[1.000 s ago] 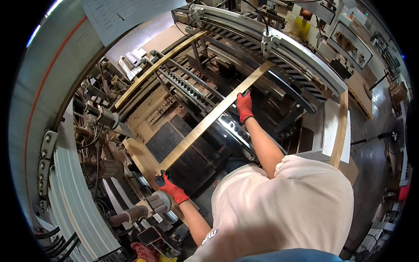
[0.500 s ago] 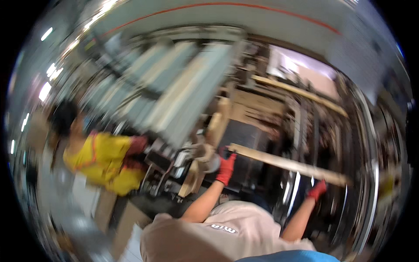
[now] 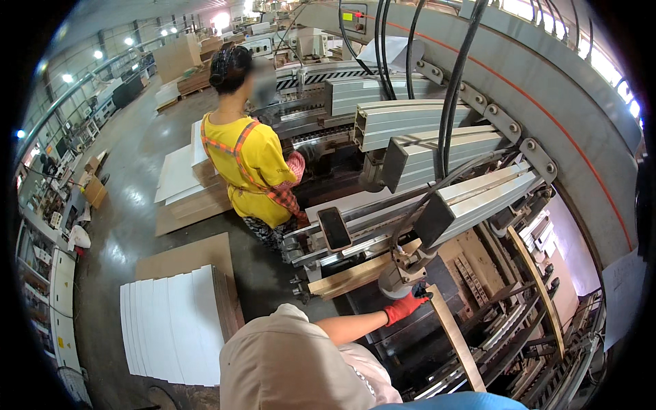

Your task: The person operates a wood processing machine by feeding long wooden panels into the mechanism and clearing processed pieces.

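The red-gloved left hand (image 3: 405, 307) reaches out from the torso, bare forearm (image 3: 352, 326) extended.

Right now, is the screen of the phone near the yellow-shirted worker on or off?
It looks off: the phone's screen is plain dark grey, with no lit picture visible.

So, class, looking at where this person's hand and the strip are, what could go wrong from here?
Pinched fingers: the left hand holds the strip close to a round fitting, which could trap it if that part moved.
A bump: the strip's other end is out of view, so it might catch on something unseen.
A dropped phone: it lies on the machine, where a jolt could dislodge it.
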A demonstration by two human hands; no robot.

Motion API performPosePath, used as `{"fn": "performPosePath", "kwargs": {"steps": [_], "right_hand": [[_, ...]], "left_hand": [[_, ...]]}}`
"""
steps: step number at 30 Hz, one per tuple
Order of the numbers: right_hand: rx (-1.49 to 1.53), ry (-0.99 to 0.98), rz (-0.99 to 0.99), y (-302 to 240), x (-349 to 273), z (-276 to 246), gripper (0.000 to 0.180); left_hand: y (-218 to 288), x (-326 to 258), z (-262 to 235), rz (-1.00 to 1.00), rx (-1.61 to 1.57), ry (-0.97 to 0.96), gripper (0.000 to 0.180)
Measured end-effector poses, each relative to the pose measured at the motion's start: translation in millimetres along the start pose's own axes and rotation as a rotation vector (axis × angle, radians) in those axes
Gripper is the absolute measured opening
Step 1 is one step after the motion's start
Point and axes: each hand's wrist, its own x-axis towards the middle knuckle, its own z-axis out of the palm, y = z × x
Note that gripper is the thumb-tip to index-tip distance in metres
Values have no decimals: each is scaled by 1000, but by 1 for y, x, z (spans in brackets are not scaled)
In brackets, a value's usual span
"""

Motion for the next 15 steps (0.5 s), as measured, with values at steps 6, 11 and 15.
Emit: {"fn": "performPosePath", "kwargs": {"steps": [6,11,15], "right_hand": [[-16,-60,77,3,-8,-24,104],[858,280,484,-17,4,-44,76],[1186,239,699,-21,0,-60,57]], "left_hand": [[-25,1,15,75,67,14,43],[-46,4,10,112,134,136,43],[-31,5,13,13,-119,-12,44]]}}
